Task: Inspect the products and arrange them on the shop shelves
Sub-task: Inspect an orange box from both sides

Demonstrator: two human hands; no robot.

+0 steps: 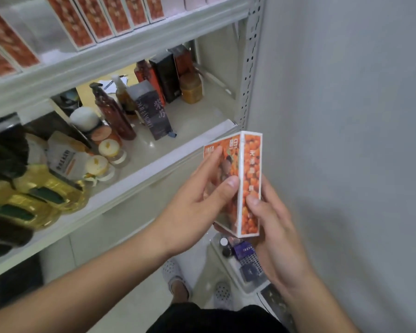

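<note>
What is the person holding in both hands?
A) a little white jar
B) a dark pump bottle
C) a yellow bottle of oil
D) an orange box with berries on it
D: the left hand and the right hand both grip the orange box, held up in front of the shelf; the bottles and jars stand on the shelf untouched.

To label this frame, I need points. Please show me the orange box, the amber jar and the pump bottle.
orange box (252, 164): head view, on its narrow side face.
amber jar (191, 92): head view, on its body.
pump bottle (114, 114): head view, on its dark body.
</note>
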